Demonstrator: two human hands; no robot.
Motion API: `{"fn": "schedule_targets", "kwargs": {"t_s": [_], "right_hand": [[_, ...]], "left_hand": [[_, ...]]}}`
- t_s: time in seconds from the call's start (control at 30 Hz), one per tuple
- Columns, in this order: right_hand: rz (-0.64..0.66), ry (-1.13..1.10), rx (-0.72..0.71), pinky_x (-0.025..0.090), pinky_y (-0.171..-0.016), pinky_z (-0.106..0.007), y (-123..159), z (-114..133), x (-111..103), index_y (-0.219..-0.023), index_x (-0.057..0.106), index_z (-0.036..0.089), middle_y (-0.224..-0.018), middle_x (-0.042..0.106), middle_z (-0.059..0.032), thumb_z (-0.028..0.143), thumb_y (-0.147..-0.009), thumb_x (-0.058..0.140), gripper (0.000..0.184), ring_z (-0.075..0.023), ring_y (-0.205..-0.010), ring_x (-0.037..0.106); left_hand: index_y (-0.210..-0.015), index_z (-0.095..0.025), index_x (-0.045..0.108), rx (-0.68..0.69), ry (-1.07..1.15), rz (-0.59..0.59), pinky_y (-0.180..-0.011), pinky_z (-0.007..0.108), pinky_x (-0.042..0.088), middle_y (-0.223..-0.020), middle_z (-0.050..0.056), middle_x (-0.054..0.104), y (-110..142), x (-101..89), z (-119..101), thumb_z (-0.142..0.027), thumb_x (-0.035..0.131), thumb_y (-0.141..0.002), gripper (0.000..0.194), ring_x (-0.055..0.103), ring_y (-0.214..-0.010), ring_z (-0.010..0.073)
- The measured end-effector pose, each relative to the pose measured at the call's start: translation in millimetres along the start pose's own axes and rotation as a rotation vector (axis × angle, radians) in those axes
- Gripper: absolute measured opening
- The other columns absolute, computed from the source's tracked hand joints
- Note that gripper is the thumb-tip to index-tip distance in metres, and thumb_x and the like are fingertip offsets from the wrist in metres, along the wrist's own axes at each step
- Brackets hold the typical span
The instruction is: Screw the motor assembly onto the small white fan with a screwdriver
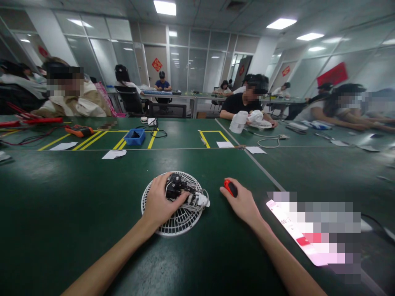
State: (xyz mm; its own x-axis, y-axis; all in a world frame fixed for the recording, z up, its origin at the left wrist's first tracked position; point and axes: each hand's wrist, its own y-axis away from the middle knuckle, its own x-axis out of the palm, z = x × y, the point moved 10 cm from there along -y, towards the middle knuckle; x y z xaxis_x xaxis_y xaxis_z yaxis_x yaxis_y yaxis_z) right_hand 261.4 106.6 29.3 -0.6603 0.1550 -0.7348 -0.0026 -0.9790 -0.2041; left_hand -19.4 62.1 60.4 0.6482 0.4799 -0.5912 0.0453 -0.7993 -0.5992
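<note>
A round white fan grille (177, 227) lies flat on the green table. On top of it sits a black fan motor (174, 186) with white wires and a white connector (202, 200) at its right side. My left hand (160, 201) grips the motor, with the fingers over its far left side and the thumb across the near side. To the right, apart from the grille, my right hand (243, 201) is closed around a red-and-black tool handle (230, 188). The rest of that tool is hidden by the hand.
A lit phone (296, 232), partly blurred out, lies right of my right arm. Beyond the grille are a blue bin (135, 137), paper slips (114, 154), an orange-and-black meter (79, 131) and a white container (238, 122). Other people sit across the table.
</note>
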Motion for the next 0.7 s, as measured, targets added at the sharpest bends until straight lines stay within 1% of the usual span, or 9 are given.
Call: {"fn": "schedule_targets", "kwargs": {"t_s": [0.07,0.17,0.23,0.33,0.43,0.57,0.7], "right_hand": [[-0.027,0.093,-0.024,0.053,-0.085,-0.044,-2,-2,5,-0.130,0.061,0.019,-0.108,0.075,-0.0114,0.044,-0.094,0.056,0.044,-0.0307,-0.093,0.072],[-0.070,0.183,-0.058,0.053,-0.083,-0.046,-5,-2,11,-0.128,0.063,0.018,-0.108,0.075,-0.0135,0.041,-0.094,0.055,0.042,-0.0339,-0.094,0.070],[-0.093,0.207,-0.091,0.052,-0.086,-0.049,-5,2,14,-0.124,0.064,0.018,-0.110,0.073,-0.0150,0.039,-0.093,0.054,0.039,-0.0351,-0.099,0.067],[-0.125,0.241,-0.165,0.048,-0.095,-0.050,-4,10,16,-0.118,0.066,0.017,-0.121,0.066,-0.0174,0.036,-0.094,0.052,0.034,-0.0356,-0.113,0.058],[-0.140,0.273,-0.226,0.046,-0.099,-0.051,-2,16,18,-0.116,0.067,0.016,-0.125,0.062,-0.0192,0.033,-0.093,0.051,0.032,-0.0360,-0.118,0.053],[-0.132,0.301,-0.281,0.046,-0.099,-0.048,-3,18,22,-0.118,0.066,0.016,-0.122,0.063,-0.0187,0.025,-0.092,0.051,0.032,-0.0342,-0.118,0.054],[-0.129,0.316,-0.296,0.048,-0.095,-0.047,-8,18,25,-0.119,0.065,0.017,-0.118,0.066,-0.0177,0.022,-0.091,0.050,0.032,-0.0337,-0.115,0.056]], "left_hand": [[-0.126,-0.024,0.050,0.002,0.005,0.001,-0.097,0.049,0.051,-0.114,0.008,0.061,0,0.0,0,-0.051,0.072,-0.081,0.058,0.059,-0.108,0.0278],[-0.125,-0.023,0.051,0.004,0.006,-0.002,-0.096,0.048,0.051,-0.112,0.008,0.061,-1,-0.5,-1,-0.051,0.072,-0.081,0.057,0.059,-0.107,0.0271],[-0.125,-0.023,0.051,0.008,0.002,-0.004,-0.095,0.048,0.052,-0.112,0.008,0.061,-1,-0.7,-1,-0.051,0.072,-0.081,0.056,0.059,-0.106,0.0271],[-0.126,-0.023,0.052,0.008,-0.009,-0.003,-0.095,0.048,0.052,-0.113,0.008,0.061,-1,-0.1,0,-0.053,0.071,-0.081,0.057,0.059,-0.107,0.0273],[-0.125,-0.023,0.051,0.006,-0.011,-0.003,-0.095,0.047,0.052,-0.112,0.008,0.061,-1,0.5,1,-0.055,0.070,-0.081,0.058,0.060,-0.106,0.0269],[-0.126,-0.023,0.051,0.018,-0.006,0.003,-0.095,0.047,0.052,-0.112,0.008,0.061,-1,0.4,-1,-0.054,0.070,-0.081,0.057,0.059,-0.106,0.0266],[-0.127,-0.022,0.051,0.008,0.005,0.030,-0.094,0.047,0.051,-0.113,0.009,0.062,-2,0.2,1,-0.052,0.067,-0.084,0.054,0.058,-0.105,0.0264]]}}
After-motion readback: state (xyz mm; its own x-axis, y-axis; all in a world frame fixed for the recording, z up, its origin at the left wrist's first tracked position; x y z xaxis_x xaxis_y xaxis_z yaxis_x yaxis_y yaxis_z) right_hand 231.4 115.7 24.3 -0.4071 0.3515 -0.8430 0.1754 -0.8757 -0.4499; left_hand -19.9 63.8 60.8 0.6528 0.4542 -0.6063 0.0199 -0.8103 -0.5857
